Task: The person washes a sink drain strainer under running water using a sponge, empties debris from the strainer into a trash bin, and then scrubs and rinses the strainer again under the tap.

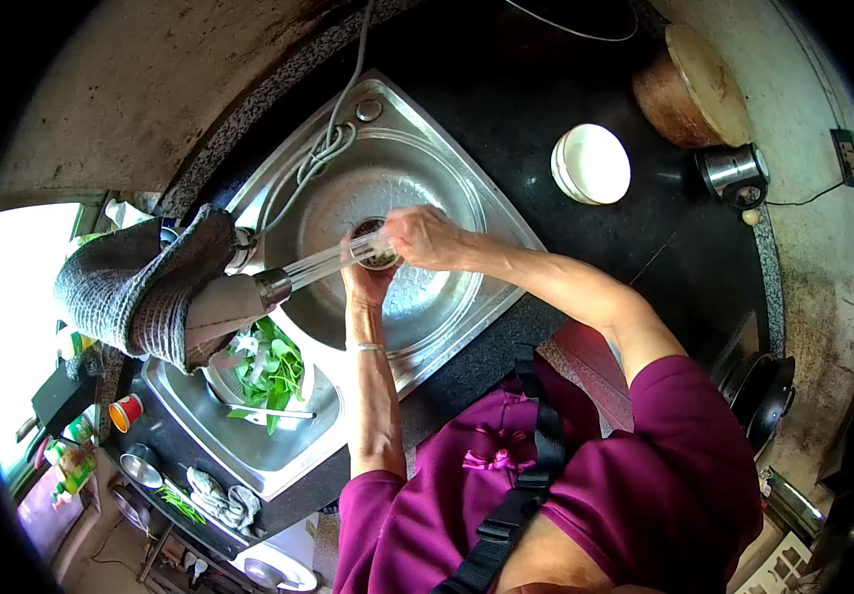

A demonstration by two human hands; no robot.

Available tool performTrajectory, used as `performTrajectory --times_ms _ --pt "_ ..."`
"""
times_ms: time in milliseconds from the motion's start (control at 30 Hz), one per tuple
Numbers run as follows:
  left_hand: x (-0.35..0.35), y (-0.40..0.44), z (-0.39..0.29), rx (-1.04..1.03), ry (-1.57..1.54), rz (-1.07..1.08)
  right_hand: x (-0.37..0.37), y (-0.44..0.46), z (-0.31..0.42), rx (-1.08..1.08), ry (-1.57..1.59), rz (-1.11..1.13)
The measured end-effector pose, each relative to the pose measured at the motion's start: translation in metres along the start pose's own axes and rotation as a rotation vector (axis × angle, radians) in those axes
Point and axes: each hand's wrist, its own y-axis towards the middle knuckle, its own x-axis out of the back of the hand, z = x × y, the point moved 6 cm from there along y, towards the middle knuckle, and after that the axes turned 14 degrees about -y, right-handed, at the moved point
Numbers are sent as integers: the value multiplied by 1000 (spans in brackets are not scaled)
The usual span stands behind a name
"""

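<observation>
Head view: near the middle of the frame, a small round cup (367,229) above the large round basin (402,178) of a steel sink (486,204). Held from below and outside by the left hand (367,282), with fingers curled round the wall. Up against the rim from the right, the right hand (425,238), fingers bunched together; cannot tell whether pinching anything. Inside the cup, dark bits too small to name. From the left, a clear water stream (323,267) out of the tap (273,288), reaching to the cup's mouth. Tipped into that path probably to catch the flow, and kept over the basin probably to let spills drain. Over the tap, a grey cloth (120,287), perhaps against splashing. At lower left, in the smaller basin (249,475), leafy greens (270,371), apparently set aside from the stream.

As for edges: tight on the left, with tap close to left hand and a looped grey hose (320,153) across the upper-left rim. More room toward the basin's top and lower right. At upper right, well apart from both hands, white bowls (595,168) on the black tabletop (486,99).
</observation>
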Motion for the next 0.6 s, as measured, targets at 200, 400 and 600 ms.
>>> performTrajectory --times_ms 200,400,600 --pt "9 7 5 -153 -17 -34 -19 -1 0 -141 -23 -113" --pt "5 -2 9 -85 -162 22 -16 -1 5 -280 626 -252" --pt "17 5 -2 -28 -100 61 -47 -17 -10 -583 1908 -83"
